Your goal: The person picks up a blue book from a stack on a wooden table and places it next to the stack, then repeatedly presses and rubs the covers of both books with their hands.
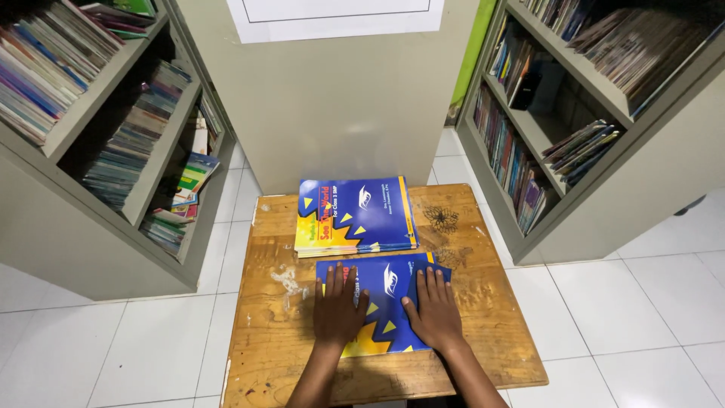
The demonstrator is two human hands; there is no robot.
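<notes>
Both hands lie flat on a blue and yellow paperback book at the near middle of the wooden desk. The left hand presses the cover's left half and the right hand its right half; the fingers of both are stretched out and slightly spread, gripping nothing. Just beyond lies a stack of matching books, near the desk's far edge. Bookshelves stand on either side. The book's near edge sits close to the desk's front edge, so I judge that a backward drag under the flat palms could slide it off, or crease the cover.
</notes>
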